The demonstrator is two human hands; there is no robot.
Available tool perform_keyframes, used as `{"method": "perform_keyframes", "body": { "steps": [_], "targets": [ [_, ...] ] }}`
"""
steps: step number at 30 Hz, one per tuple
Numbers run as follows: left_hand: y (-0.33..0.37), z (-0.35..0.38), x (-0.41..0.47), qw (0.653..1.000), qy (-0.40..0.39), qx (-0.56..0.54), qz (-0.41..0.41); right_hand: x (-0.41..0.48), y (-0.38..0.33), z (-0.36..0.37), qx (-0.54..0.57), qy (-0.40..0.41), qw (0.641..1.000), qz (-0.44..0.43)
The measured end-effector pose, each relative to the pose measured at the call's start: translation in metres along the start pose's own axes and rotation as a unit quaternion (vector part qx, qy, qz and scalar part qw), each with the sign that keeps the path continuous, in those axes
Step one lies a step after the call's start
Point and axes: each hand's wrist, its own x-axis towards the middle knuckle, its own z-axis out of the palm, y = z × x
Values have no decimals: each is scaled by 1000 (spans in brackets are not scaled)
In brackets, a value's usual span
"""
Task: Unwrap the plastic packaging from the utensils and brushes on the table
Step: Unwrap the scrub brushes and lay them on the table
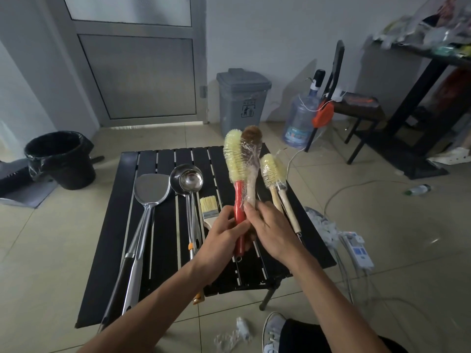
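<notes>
lower handles of wrapped brush pair (242,159) hidden behind hands; pair held above black table (163,250). left hand (220,236) closed round red handle, right hand (272,230) pinched on plastic wrap (251,159). black bin (61,159) lined with bag, contents unseen.

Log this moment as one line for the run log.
left hand: holds red-handled brush | right hand: pinches plastic wrap | paired brushes: still wrapped, on table
</notes>
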Motion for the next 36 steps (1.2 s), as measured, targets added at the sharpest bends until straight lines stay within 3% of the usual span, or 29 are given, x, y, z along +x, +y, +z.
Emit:
{"method": "perform_keyframes", "body": {
  "steps": [5,8,15,25,29,32,36],
  "targets": [
    [-2,0,2,999,3,36,10,3,-3,-4,-51,136,986,-83],
    [-2,2,3,999,5,45,1,0,-7,-3,-52,102,984,-137],
    [-2,8,2,999,14,47,7,4,-7,-4,-61,101,990,-82],
    [1,12,-1,997,7,75,23,4,-8,-10,-159,88,974,-139],
    [2,14,-1,998,17,60,9,5,-5,-6,-150,121,976,-103],
    [1,13,-1,999,20,40,-7,8,0,-6,-94,141,985,-28],
    [1,12,-1,1000,8,-14,1,11,1,-4,88,36,993,70]
  ]
}}
